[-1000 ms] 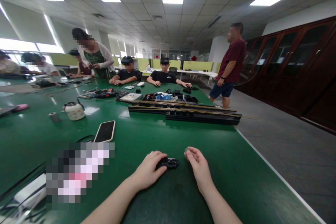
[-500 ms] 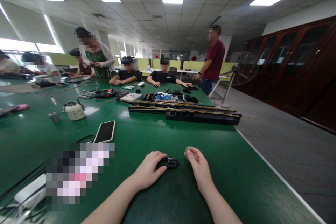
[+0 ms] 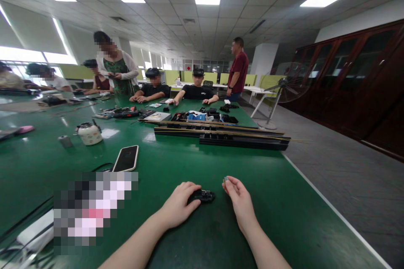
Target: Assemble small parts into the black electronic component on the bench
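My left hand (image 3: 180, 204) lies on the green table, fingers and thumb wrapped round a small black part (image 3: 206, 196). Only the right end of that part shows, with fine shiny detail; the rest is under my palm. To its right, my right hand (image 3: 238, 199) pinches a tiny grey piece with a yellowish edge (image 3: 225, 179) between thumb and fingertips. The piece is too small to name and is apart from the black part.
Long black rails (image 3: 244, 142) with thin brass-coloured rods lie across the table ahead. A phone (image 3: 126, 158), a white jar (image 3: 90, 133) and a grey cylinder (image 3: 65, 141) are to the left. Tools and parts lie farther back. Several people sit or stand beyond; the table edge (image 3: 334, 206) runs down the right.
Both my hands stay in place; the small piece in my right hand has turned slightly. A person in a red shirt has walked leftward, and the seated person opposite has shifted their arms.
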Demonstrator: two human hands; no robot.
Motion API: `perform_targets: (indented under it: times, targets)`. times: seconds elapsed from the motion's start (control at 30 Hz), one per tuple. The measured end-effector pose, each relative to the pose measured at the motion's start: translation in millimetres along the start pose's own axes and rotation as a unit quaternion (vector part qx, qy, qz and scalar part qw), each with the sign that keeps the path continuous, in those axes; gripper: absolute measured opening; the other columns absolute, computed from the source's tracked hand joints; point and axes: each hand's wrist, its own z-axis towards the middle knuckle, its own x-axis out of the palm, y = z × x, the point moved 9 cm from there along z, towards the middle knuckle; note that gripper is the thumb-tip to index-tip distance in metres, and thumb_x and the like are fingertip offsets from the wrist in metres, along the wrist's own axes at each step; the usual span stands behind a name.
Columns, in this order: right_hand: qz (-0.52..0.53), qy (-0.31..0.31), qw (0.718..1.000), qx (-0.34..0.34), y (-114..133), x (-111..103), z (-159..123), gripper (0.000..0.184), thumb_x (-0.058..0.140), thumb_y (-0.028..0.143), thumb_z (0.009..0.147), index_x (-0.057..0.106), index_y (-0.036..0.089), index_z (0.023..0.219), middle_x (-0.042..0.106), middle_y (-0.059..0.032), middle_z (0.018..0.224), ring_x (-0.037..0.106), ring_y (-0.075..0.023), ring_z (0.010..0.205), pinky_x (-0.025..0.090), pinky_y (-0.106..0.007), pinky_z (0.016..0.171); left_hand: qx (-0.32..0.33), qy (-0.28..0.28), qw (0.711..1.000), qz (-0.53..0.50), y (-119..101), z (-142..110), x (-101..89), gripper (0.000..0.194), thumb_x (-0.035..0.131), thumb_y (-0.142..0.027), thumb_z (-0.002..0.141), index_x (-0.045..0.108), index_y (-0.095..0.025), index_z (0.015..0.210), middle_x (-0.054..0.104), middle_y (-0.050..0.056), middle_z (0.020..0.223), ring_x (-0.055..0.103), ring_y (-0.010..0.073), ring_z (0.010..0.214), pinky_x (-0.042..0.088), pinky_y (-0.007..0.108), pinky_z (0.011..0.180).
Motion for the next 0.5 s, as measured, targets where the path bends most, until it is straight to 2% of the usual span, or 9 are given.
perform_targets:
  times: [0.5]
  targets:
    - [0.001, 0.015, 1.000, -0.003, 1.8, 2.3, -0.5, 0.045, 0.074, 0.049, 0.057, 0.065, 0.018, 0.089, 0.070, -0.0048, 0.086, 0.065, -0.0216, 0.086, 0.049, -0.036, 0.084, -0.003, 0.002, 1.000, -0.013, 1.8, -0.9, -0.2, 0.036, 0.054, -0.026, 0.082, 0.052, -0.024, 0.118, 0.056, 0.006, 0.111, 0.049, 0.0220, 0.103, 0.039, 0.038, 0.094]
